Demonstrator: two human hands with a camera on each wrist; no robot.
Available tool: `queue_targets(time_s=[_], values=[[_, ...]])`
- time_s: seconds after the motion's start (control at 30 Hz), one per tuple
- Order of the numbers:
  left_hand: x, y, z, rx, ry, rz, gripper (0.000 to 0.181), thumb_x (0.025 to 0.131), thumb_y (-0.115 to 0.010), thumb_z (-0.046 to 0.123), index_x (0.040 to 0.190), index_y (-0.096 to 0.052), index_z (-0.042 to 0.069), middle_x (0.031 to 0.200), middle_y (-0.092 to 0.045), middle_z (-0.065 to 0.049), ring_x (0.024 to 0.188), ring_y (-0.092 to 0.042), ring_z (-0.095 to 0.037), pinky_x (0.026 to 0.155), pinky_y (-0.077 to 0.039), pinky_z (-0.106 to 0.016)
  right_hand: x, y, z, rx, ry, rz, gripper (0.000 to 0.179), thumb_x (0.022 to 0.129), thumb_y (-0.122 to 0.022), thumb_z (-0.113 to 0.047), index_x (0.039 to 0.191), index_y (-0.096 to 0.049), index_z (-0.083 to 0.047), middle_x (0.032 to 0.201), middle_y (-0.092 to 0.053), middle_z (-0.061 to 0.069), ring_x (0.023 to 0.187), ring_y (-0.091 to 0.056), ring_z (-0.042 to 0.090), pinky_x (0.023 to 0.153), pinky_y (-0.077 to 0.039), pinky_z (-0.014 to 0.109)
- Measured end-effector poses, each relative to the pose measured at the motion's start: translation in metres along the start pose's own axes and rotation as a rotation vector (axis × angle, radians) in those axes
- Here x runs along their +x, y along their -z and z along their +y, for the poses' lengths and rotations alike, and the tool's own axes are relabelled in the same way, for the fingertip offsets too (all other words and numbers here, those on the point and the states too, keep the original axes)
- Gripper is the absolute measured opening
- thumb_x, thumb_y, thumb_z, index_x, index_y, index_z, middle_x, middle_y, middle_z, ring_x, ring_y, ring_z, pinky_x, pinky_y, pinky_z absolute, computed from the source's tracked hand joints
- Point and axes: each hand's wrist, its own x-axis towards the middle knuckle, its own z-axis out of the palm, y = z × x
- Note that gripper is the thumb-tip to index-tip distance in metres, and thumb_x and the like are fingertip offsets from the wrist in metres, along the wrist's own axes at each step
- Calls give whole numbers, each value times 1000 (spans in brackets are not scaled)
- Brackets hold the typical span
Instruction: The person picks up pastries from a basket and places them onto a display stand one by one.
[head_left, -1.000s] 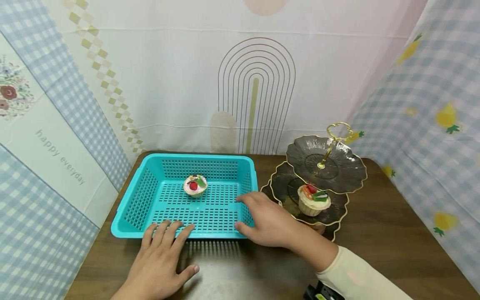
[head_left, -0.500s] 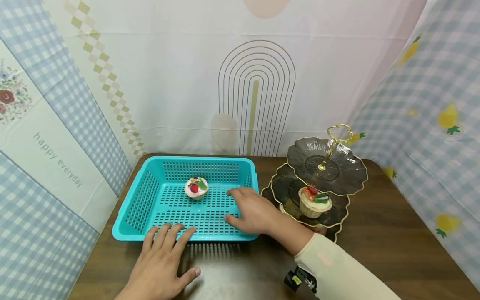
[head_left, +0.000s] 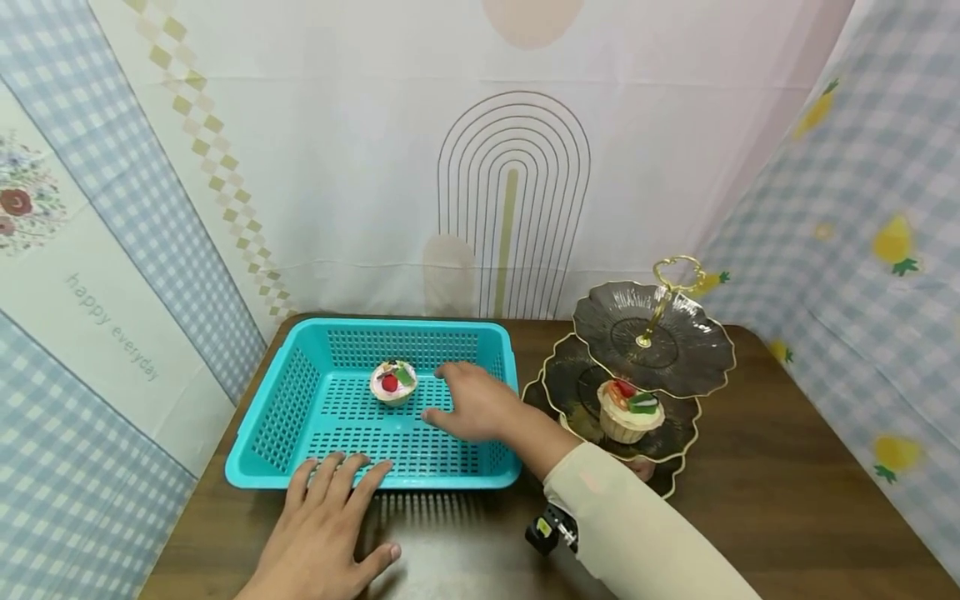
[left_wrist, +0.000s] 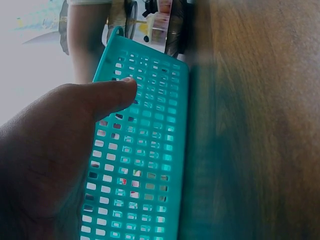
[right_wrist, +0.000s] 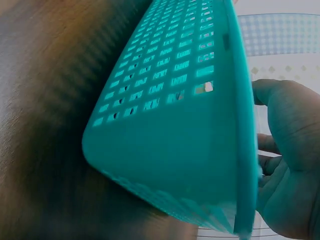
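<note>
A small cupcake (head_left: 393, 383) with a red berry and green piece on top sits inside a turquoise plastic basket (head_left: 300, 477). Over the basket's right part hovers my right hand (head_left: 476, 404), thumb and fingers spread apart, a short gap from the cupcake and holding nothing. My left hand (head_left: 322, 521) rests with extended fingers at the basket's front rim; its thumb (left_wrist: 117, 95) shows before the perforated wall in the left wrist view. A second cupcake (head_left: 630, 412) stands on the lower plate of a tiered stand. The right wrist view shows my right hand (right_wrist: 292, 155) beyond the basket rim.
To the right of the basket is the tiered stand (head_left: 686, 362), with dark scalloped gold-edged plates and a gold handle (head_left: 678, 273). Everything stands on a brown wooden table (head_left: 772, 500). Patterned cloths hang at the back and both sides.
My right hand has moved left, from the basket's right edge to over its inside, nearer the cupcake. The left hand stays at the front rim. The view has tilted slightly upward.
</note>
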Motion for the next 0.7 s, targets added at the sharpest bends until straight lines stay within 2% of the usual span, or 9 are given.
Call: queue_targets(time_s=[0.23, 0.6, 0.7], values=[[-1, -2, 3, -9, -11, -5, 92, 81, -69, 73, 153, -46, 21, 146, -48, -10, 136, -39, -38, 112, -18, -61, 11, -9, -2, -14, -59, -22, 73, 98, -63, -54, 152, -47, -9, 150, -51, 10, 137, -49, 28, 106, -48, 46], [1, 0, 0, -15, -18, 16, 93, 81, -70, 72, 154, -46, 20, 148, -47, -12, 137, -36, -39, 113, -16, -62, 35, -16, -4, -34, -105, -30, 77, 95, -67, -56, 154, -44, -11, 152, -49, 9, 136, -51, 28, 103, -50, 48], [0, 0, -1, -12, -15, 20, 92, 81, -70, 72, 154, -46, 20, 147, -47, -12, 138, -35, -39, 113, -16, -62, 40, -17, -6, -40, -109, -41, 79, 96, -66, -56, 155, -42, -10, 155, -46, 10, 138, -48, 29, 106, -48, 48]])
